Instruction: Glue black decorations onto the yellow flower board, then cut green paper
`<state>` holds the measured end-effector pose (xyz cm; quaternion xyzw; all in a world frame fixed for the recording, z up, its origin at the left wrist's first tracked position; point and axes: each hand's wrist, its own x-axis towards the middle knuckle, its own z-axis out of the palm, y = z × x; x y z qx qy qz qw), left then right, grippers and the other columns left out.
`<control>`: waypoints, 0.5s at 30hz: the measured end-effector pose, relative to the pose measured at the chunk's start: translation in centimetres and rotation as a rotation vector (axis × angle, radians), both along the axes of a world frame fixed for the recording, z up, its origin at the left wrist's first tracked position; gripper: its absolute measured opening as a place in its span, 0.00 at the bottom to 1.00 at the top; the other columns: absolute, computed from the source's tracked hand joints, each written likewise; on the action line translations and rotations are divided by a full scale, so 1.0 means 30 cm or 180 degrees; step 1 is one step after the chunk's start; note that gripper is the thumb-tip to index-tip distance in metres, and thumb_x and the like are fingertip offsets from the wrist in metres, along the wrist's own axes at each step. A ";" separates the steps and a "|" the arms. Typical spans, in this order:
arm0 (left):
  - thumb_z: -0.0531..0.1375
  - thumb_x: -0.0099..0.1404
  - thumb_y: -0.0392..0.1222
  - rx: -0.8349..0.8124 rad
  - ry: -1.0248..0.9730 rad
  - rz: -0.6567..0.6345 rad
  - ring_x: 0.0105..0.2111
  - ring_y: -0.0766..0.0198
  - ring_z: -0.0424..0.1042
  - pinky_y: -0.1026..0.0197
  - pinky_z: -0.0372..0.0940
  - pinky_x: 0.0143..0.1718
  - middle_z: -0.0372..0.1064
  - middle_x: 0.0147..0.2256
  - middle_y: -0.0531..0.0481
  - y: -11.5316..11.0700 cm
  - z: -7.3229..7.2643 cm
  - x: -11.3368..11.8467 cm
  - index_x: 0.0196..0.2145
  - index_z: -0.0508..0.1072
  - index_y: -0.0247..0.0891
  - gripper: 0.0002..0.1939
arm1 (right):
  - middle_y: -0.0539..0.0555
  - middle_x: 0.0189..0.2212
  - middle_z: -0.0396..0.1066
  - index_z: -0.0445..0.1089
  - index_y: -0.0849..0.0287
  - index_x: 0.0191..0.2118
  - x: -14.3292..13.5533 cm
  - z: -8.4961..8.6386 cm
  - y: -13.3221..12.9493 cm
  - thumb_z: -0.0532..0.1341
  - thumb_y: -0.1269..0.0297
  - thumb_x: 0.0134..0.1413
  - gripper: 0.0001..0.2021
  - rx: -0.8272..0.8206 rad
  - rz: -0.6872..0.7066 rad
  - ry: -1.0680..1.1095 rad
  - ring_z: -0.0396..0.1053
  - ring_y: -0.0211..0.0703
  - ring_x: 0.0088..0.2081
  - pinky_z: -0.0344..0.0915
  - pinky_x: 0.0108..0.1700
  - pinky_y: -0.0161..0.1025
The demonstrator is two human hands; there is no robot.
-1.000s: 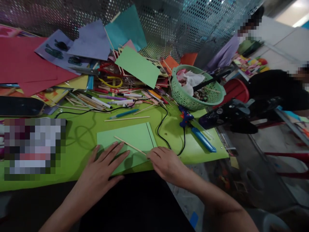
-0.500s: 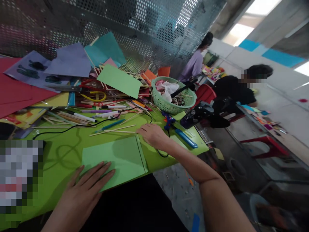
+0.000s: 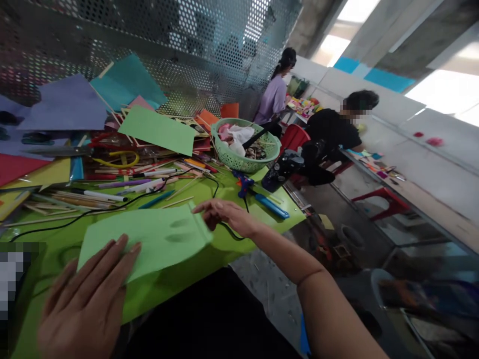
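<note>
A sheet of light green paper (image 3: 149, 237) lies at a slant over the near part of the table, its right end raised and bowed. My left hand (image 3: 92, 289) rests flat on the left part of the sheet, fingers stretched out. At the sheet's right end, my right hand (image 3: 224, 217) has its fingers curled around the edge near the upper corner. A narrow folded strip runs down that end. Just beyond my right hand lie a blue glue gun (image 3: 244, 183) and a blue-handled cutter (image 3: 272, 206).
Pens, sticks, scissors (image 3: 123, 158) and coloured paper are piled at the back left. A green basket (image 3: 245, 164) with scraps stands behind the glue gun. A black cord (image 3: 86, 212) crosses the table. Two people sit farther off at other tables. A perforated metal panel (image 3: 149, 35) rises behind.
My right hand has moved from beyond the paper's upper right corner onto its right edge. That end of the paper has lifted off the table. The camera view has shifted right.
</note>
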<state>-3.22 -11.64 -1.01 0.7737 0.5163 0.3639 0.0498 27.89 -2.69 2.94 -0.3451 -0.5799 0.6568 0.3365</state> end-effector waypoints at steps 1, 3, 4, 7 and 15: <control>0.54 0.66 0.42 0.0081 0.0129 0.0007 0.63 0.41 0.67 0.30 0.50 0.69 0.58 0.68 0.64 0.014 0.002 0.019 0.69 0.56 0.68 0.36 | 0.53 0.36 0.72 0.72 0.60 0.56 0.001 0.006 -0.010 0.60 0.44 0.64 0.26 -0.0041 -0.0075 0.0153 0.69 0.38 0.34 0.68 0.40 0.36; 0.53 0.69 0.40 0.0246 0.0424 -0.0046 0.61 0.44 0.69 0.33 0.51 0.69 0.59 0.68 0.62 0.043 0.001 0.051 0.70 0.55 0.68 0.35 | 0.51 0.37 0.71 0.70 0.57 0.59 0.003 0.020 -0.025 0.69 0.51 0.56 0.27 -0.0055 -0.0305 0.0365 0.68 0.38 0.36 0.67 0.41 0.35; 0.53 0.69 0.38 0.0307 0.0533 -0.0108 0.61 0.45 0.69 0.34 0.50 0.69 0.59 0.68 0.61 0.057 -0.002 0.064 0.70 0.54 0.67 0.36 | 0.50 0.37 0.71 0.68 0.56 0.60 0.005 0.028 -0.029 0.71 0.55 0.52 0.31 -0.0064 -0.0413 0.0457 0.68 0.39 0.37 0.67 0.42 0.35; 0.53 0.71 0.34 0.0407 0.0725 -0.0319 0.63 0.49 0.67 0.38 0.46 0.70 0.59 0.68 0.57 0.100 -0.023 0.085 0.71 0.53 0.64 0.37 | 0.49 0.37 0.72 0.60 0.52 0.66 0.016 0.044 -0.034 0.74 0.62 0.46 0.41 -0.0062 -0.0708 0.0679 0.69 0.40 0.37 0.68 0.43 0.37; 0.58 0.70 0.59 -0.0301 0.0351 -0.1087 0.70 0.47 0.54 0.43 0.53 0.68 0.50 0.72 0.44 0.239 0.075 0.111 0.73 0.49 0.50 0.40 | 0.49 0.34 0.70 0.51 0.48 0.71 0.092 0.056 -0.085 0.72 0.62 0.46 0.48 0.0390 -0.1227 0.0401 0.68 0.43 0.34 0.65 0.36 0.38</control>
